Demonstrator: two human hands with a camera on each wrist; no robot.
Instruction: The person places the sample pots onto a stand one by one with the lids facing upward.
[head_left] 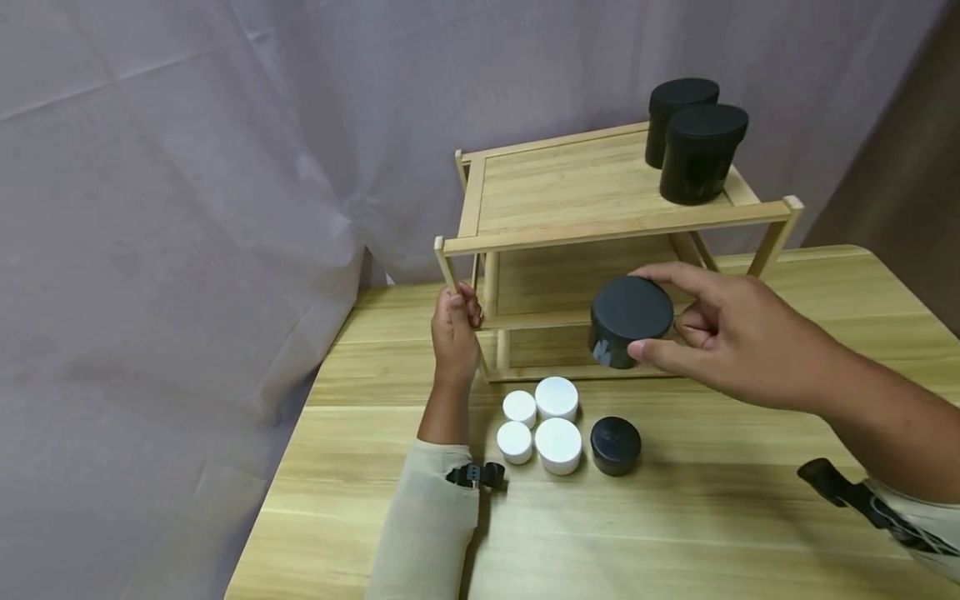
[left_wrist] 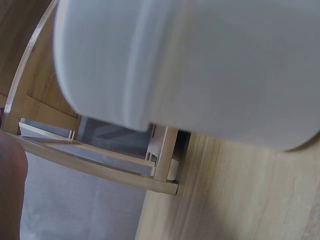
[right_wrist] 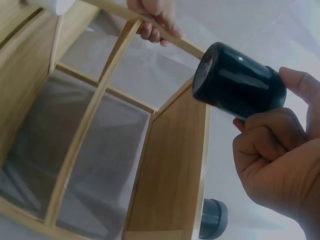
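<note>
Looks like the left hand (head_left: 455,333) grips the front-left post (head_left: 448,267) of the wooden rack (head_left: 570,192) to steady it, while the right hand (head_left: 727,337), angled in from the right, pinches a black jar (head_left: 632,321) by its top end before the front edge, probably to keep its base free.

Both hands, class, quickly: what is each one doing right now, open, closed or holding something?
Left hand: closed, gripping the wooden shelf at its left front post.
Right hand: closed, holding a black jar between thumb and fingers.
</note>
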